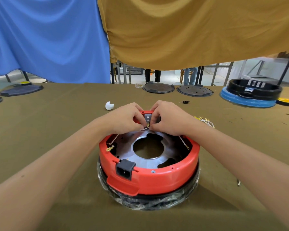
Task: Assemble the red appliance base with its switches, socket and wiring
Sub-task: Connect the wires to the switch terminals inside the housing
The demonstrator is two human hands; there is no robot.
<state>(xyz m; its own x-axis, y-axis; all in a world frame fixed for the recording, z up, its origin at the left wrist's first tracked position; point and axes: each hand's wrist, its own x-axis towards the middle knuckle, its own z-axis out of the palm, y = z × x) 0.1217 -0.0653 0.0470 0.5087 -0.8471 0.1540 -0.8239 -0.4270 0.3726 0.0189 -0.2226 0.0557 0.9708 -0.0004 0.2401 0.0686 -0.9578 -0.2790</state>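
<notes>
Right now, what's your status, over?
Both hands, left hand and right hand, pinching brass wire terminal at grey switch. Red base socket fitted. Nothing blocking.

Bench [40,130], olive cloth cover. Directly on it: red appliance base [148,174], white wad [109,105], two dark discs [158,88], loose wires [205,120].

I see the base [148,164] on the table [57,130] before me, socket [125,169] in its near wall, spare wires [205,120] to its right.
</notes>
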